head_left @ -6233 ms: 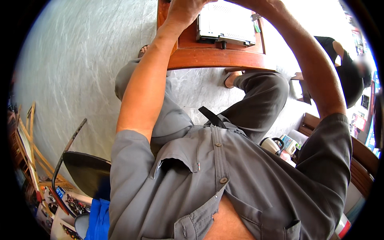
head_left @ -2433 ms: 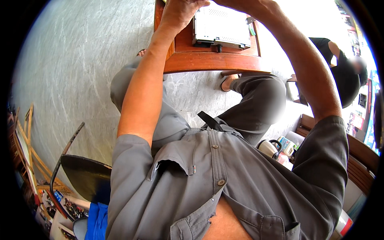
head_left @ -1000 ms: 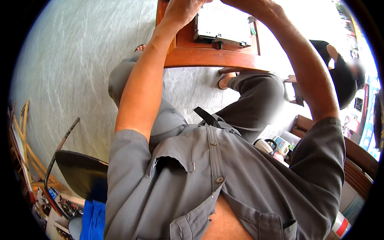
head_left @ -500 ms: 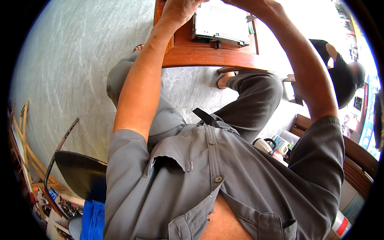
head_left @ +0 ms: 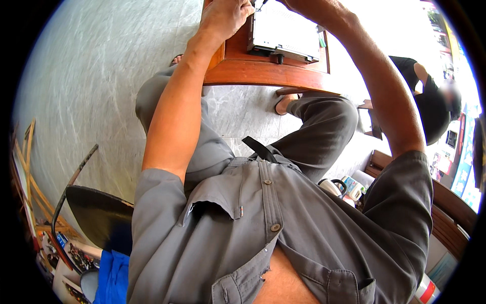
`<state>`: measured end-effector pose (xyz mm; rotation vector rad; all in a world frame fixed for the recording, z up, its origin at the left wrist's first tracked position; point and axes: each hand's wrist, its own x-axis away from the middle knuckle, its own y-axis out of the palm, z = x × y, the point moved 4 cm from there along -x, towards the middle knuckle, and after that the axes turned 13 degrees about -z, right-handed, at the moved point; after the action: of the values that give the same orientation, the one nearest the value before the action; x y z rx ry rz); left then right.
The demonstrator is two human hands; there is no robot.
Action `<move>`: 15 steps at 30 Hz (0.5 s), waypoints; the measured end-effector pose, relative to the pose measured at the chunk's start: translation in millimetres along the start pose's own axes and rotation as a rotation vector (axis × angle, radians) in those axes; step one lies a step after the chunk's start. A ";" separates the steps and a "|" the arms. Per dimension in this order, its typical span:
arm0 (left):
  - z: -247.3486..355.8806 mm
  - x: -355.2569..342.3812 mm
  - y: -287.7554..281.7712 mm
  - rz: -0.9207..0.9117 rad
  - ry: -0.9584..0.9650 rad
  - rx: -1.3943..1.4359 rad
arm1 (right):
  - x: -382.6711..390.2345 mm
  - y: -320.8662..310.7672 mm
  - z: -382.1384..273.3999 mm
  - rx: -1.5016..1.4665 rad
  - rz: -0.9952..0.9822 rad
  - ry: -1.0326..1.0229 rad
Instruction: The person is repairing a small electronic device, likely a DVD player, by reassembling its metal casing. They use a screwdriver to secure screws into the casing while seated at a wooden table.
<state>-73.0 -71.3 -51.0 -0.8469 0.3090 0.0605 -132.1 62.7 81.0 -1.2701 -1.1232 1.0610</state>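
Shirt: our grey shirt (head_left: 263, 228) fills the foreground.
Table: a wooden table (head_left: 268, 71) beyond our knees.
Device: a flat silvery device (head_left: 286, 30) lies on it.
Left hand: our left hand (head_left: 225, 17) rests at the device's left edge; grip unclear.
Right hand: cut off at the top; we cannot tell.

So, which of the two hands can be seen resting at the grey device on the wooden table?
The left hand: it rests at the left edge of the grey device on the wooden table. The right hand is cut off by the picture's top edge.

a small repair shop — opened metal device (head_left: 286, 30) on a wooden table (head_left: 263, 76), cluttered goods around.
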 end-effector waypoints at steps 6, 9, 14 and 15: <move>-7.7 9.7 11.5 -0.020 -0.085 0.048 | -1.9 0.3 -2.8 0.039 -0.254 0.227; -7.3 4.0 19.2 -0.117 -0.128 0.022 | -6.6 1.8 5.7 0.148 -0.367 0.279; -11.7 -0.4 24.2 -0.194 -0.138 0.107 | 0.8 -2.6 2.7 0.055 -0.284 0.190; -15.0 4.5 21.6 -0.187 -0.158 0.116 | -3.4 -3.1 -2.9 -0.001 -0.320 0.226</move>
<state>-76.2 -68.4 -77.3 -0.7478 0.0834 -0.0641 -129.8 58.8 84.0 -1.1328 -1.1069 0.6622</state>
